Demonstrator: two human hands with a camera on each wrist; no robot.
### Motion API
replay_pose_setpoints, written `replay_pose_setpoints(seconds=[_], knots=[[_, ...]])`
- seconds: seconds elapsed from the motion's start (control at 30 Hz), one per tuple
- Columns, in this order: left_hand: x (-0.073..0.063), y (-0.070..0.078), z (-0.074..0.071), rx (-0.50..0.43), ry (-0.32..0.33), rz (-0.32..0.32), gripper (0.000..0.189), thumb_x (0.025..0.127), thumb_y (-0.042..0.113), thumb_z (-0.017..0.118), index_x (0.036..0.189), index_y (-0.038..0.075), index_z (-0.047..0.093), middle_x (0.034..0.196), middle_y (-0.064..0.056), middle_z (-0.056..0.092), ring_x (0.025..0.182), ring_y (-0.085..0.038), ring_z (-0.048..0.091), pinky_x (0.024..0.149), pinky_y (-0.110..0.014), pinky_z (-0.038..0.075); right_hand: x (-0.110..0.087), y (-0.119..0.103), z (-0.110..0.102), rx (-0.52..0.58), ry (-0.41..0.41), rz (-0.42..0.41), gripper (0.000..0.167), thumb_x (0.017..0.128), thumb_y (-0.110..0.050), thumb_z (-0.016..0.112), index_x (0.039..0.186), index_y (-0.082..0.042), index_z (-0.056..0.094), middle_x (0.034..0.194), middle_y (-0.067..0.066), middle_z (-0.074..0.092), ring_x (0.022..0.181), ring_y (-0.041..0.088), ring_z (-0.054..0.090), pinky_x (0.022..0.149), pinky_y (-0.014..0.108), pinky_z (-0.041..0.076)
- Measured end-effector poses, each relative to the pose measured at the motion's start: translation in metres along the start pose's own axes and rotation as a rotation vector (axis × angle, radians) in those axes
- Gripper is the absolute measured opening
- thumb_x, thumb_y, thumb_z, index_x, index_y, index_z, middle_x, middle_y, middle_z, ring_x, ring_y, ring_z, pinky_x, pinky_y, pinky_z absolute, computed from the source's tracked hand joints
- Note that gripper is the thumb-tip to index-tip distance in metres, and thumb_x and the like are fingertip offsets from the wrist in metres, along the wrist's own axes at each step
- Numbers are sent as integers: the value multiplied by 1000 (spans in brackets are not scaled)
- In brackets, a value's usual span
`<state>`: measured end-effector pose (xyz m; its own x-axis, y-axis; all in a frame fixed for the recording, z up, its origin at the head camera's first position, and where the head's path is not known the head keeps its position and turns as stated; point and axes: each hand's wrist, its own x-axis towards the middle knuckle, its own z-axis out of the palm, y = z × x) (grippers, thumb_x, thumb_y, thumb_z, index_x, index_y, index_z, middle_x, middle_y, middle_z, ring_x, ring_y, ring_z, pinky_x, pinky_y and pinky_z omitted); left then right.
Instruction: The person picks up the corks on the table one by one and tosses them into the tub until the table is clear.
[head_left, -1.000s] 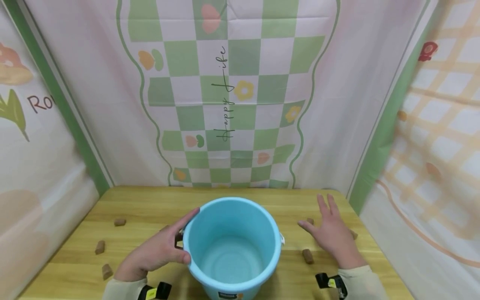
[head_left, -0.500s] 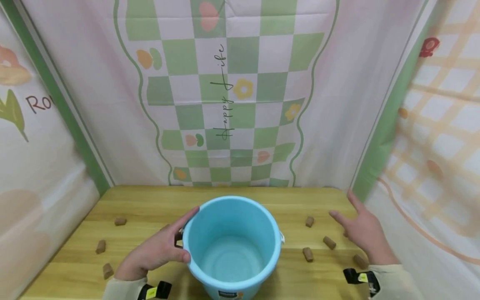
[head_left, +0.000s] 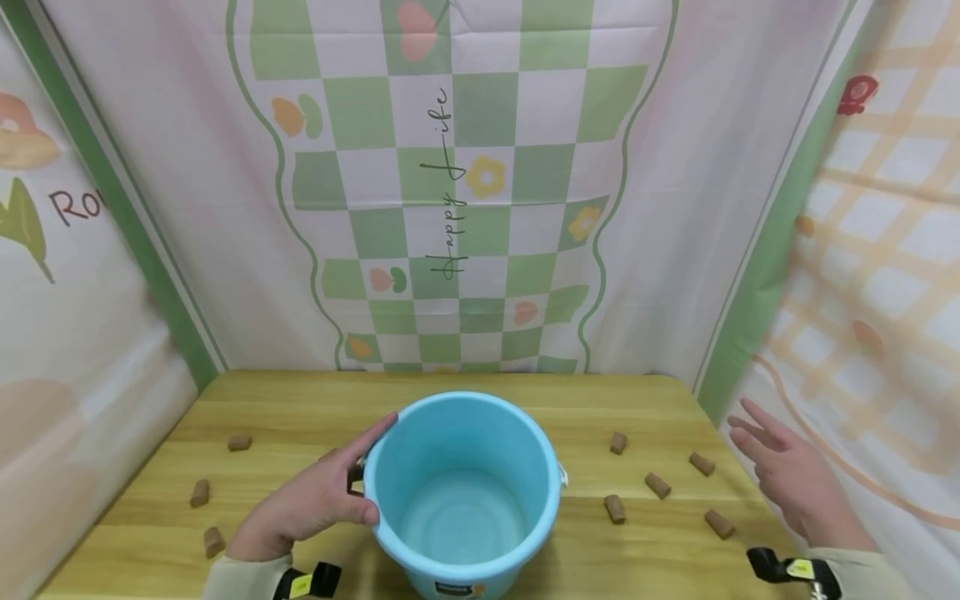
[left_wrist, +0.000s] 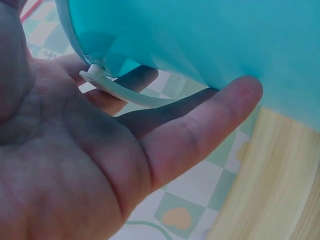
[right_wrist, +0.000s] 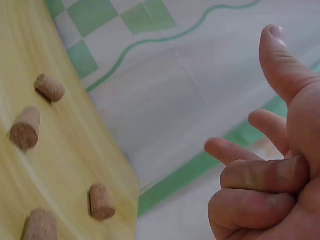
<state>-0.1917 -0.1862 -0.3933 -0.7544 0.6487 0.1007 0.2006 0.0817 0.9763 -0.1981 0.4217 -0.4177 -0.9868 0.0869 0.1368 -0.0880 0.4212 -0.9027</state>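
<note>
A light blue bucket (head_left: 462, 500) stands upright at the front middle of the wooden table, its inside bare. My left hand (head_left: 311, 500) is spread against the bucket's left side, thumb and index finger at the rim. In the left wrist view its straight fingers (left_wrist: 200, 130) touch the blue wall beside the white handle (left_wrist: 130, 95). Past the table's right edge, my right hand (head_left: 798, 479) hovers with nothing in it. The right wrist view shows its thumb and two fingers extended, others folded in. Nearest to it lie brown corks (head_left: 720, 524) (right_wrist: 101, 202).
Several corks (head_left: 657, 486) are scattered right of the bucket. More corks (head_left: 199, 493) lie at the left of the table (head_left: 300, 400). A checked curtain (head_left: 487, 250) hangs behind the table, with patterned cloth (head_left: 862, 333) along the right side.
My right hand has moved rightward, from over the table to beyond its right edge, uncovering corks. The left hand and the bucket have stayed in place.
</note>
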Motion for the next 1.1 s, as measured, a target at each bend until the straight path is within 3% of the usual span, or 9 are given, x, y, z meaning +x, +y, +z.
replay_pose_setpoints(seconds=[0.07,0.23,0.5,0.63,0.77,0.83,0.9,1.0,1.1], knots=[[0,0,0,3,1,4,102,86,41,80,162,26,13,154,-24,30,125,-44,45,89,-41,51,-5,5,-5,101,-11,28,66,103,-29,59,159,-33,23,116,-33,58,49,2,40,41,21,41],[0,-1,-3,61,11,36,101,86,41,80,161,27,15,155,-22,31,127,-43,44,91,-41,49,-15,20,-17,360,-92,116,63,105,-28,55,159,-35,22,116,-23,65,45,2,40,35,25,37],[0,-3,-3,83,11,61,100,85,43,80,161,28,16,155,-21,31,128,-42,43,92,-44,48,-27,49,-26,638,-260,245,75,109,-33,42,157,-26,-15,120,-20,65,51,1,37,38,21,33],[-1,-3,-2,59,12,43,100,86,43,79,161,28,16,155,-21,31,128,-43,43,91,-42,48,-32,64,-25,776,-317,277,67,110,-33,38,155,-40,-10,118,-13,68,55,-1,39,44,18,38],[-1,-3,-2,40,18,18,99,86,42,79,161,29,16,155,-21,32,127,-43,43,91,-40,49,-37,71,-23,687,-301,320,51,109,-36,40,151,-49,14,115,-14,68,55,-2,40,45,17,39],[-1,-2,-2,41,22,13,98,86,41,79,161,29,17,154,-21,32,127,-43,44,90,-40,49,-41,72,-24,596,-290,356,31,108,-37,44,135,-51,36,115,-15,67,54,-1,42,44,17,39],[-1,-2,-2,55,24,22,98,86,41,79,161,29,17,154,-21,33,127,-43,43,91,-40,48,-45,73,-26,507,-309,383,22,107,-37,46,124,-52,44,115,-13,66,51,1,42,42,18,39],[-1,-2,-2,62,23,32,97,87,40,79,161,29,17,155,-21,32,127,-44,43,91,-41,48,-49,74,-29,458,-407,382,25,108,-34,46,118,-56,49,96,-5,65,49,3,43,40,20,35],[0,-2,-2,60,20,39,98,87,40,79,161,29,17,155,-21,31,127,-45,42,90,-41,49,-50,78,-29,498,-486,354,35,110,-27,42,115,-58,57,76,0,55,50,3,42,41,20,33]])
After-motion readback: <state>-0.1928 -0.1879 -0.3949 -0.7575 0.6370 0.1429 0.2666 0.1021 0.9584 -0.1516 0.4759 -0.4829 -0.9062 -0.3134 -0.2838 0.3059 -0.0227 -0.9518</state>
